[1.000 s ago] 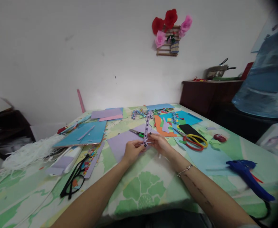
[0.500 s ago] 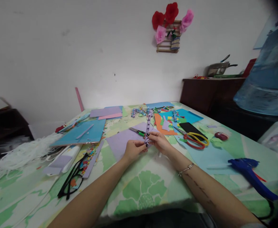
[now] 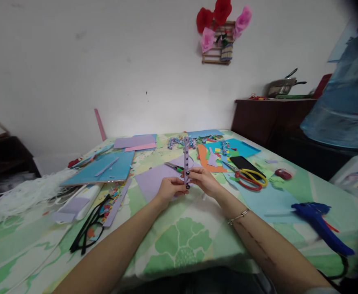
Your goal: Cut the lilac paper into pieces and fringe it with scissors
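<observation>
Both left hand (image 3: 167, 190) and right hand (image 3: 203, 181) pinch the dotted strip (image 3: 186, 157) upright by its foot; light, even pressure should avoid creasing.

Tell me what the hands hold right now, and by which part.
The left hand and right hand both pinch a purple dotted paper strip by its lower end; the rest stands upright above the fingers.
</observation>
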The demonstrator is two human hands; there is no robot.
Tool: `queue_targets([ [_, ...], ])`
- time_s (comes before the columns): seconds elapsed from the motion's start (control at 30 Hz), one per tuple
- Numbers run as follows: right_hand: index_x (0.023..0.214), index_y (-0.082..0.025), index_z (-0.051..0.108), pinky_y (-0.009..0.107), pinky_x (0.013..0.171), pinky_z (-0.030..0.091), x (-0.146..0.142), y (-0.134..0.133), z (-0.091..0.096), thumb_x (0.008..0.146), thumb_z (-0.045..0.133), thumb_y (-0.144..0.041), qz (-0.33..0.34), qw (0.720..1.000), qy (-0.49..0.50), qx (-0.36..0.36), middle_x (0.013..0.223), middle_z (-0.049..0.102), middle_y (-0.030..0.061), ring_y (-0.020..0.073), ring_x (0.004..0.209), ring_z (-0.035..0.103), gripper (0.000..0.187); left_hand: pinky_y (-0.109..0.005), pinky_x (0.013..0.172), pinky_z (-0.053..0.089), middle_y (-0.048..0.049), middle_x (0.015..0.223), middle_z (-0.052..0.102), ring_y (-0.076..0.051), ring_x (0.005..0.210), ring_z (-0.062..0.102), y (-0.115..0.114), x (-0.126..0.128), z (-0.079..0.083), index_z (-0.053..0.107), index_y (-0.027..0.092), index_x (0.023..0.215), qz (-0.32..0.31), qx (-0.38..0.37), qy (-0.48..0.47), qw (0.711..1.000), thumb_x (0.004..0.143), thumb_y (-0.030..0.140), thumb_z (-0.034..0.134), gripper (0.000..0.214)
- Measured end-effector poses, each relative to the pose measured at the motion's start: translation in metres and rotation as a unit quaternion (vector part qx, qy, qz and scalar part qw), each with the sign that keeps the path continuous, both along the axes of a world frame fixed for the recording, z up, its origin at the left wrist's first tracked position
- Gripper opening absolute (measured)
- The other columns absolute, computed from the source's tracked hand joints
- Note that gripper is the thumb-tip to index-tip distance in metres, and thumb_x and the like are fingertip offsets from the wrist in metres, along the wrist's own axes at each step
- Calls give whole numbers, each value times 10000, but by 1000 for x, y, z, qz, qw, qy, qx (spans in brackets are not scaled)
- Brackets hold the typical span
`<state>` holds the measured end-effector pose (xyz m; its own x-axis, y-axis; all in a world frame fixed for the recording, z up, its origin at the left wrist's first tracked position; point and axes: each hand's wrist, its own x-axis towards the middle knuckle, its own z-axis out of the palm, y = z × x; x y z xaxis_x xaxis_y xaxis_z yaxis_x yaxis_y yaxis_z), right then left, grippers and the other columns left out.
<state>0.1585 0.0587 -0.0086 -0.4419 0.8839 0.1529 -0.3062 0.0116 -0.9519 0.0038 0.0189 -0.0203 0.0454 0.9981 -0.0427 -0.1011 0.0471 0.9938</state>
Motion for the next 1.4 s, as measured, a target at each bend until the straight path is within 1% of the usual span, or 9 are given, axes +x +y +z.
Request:
queue_targets([
  [0.33, 660, -171, 749, 293, 660, 433, 0, -1, 2, 617, 797, -244, -24, 1000, -14, 5, 679, 689, 22, 157, 675, 580, 98, -257, 539, 496, -39, 562, 677, -157, 520, 645, 0, -2, 0, 672, 117, 639, -30, 8, 13, 999, 465, 261, 865, 298],
  [0.43, 680, -175, 755, 280, 653, 434, 2, 1, 2, 617, 797, -256, -34, 999, -7, 1, 705, 698, 27, 157, 696, 586, 112, -267, 574, 513, -42, 604, 697, -156, 542, 649, 1, -2, -2, 673, 122, 653, -37, 19, 11, 999, 429, 210, 870, 311],
  [0.57, 682, -187, 756, 267, 649, 438, 5, 2, 5, 611, 797, -265, -44, 999, 1, -2, 735, 711, 27, 151, 701, 591, 114, -269, 539, 505, -66, 571, 694, -166, 510, 642, 3, -4, -1, 688, 104, 615, -28, 20, 19, 999, 397, 161, 861, 284],
  [0.7, 676, -187, 758, 274, 645, 441, 6, 3, 6, 583, 805, -263, -50, 999, 1, -2, 729, 718, 30, 156, 686, 597, 129, -297, 560, 522, -77, 575, 698, -191, 539, 664, 11, -16, 3, 705, 107, 649, 34, 31, 10, 999, 425, 222, 857, 294],
  [0.9, 706, -171, 771, 262, 631, 440, 6, 2, 7, 586, 799, -249, -44, 999, -16, 1, 723, 727, 35, 138, 639, 589, 146, -331, 749, 533, -71, 704, 727, -185, 708, 696, 21, -43, 12, 693, 124, 765, 180, 80, -29, 980, 500, 291, 832, 343],
  [1.03, 727, -158, 774, 279, 670, 454, 5, 0, 6, 607, 778, -255, -14, 999, -34, 10, 745, 742, 56, 160, 683, 622, 154, -347, 791, 526, -61, 713, 727, -177, 718, 686, 18, -50, 19, 700, 125, 805, 219, 99, -37, 970, 465, 251, 851, 393],
  [1.2, 787, -154, 780, 303, 712, 466, 1, -4, 5, 608, 786, -244, 26, 997, -65, 23, 777, 757, 68, 185, 726, 652, 201, -371, 825, 523, -59, 704, 729, -183, 705, 684, 12, -40, 24, 726, 118, 812, 200, 139, -37, 969, 483, 299, 867, 401],
  [1.3, 774, -148, 780, 309, 718, 480, 0, -8, 7, 594, 801, -235, 56, 995, -82, 29, 762, 758, 66, 194, 720, 665, 201, -394, 881, 508, -92, 761, 745, -207, 780, 701, 8, -33, 30, 735, 106, 874, 172, 165, -48, 970, 601, 411, 805, 415],
  [1.4, 778, -139, 780, 316, 713, 493, 1, -13, 11, 591, 803, -218, 94, 990, -100, 33, 758, 758, 72, 214, 731, 682, 204, -395, 927, 490, -108, 881, 755, -218, 889, 696, 4, -30, 38, 730, 120, 956, 144, 200, -67, 967, 682, 443, 749, 424],
])
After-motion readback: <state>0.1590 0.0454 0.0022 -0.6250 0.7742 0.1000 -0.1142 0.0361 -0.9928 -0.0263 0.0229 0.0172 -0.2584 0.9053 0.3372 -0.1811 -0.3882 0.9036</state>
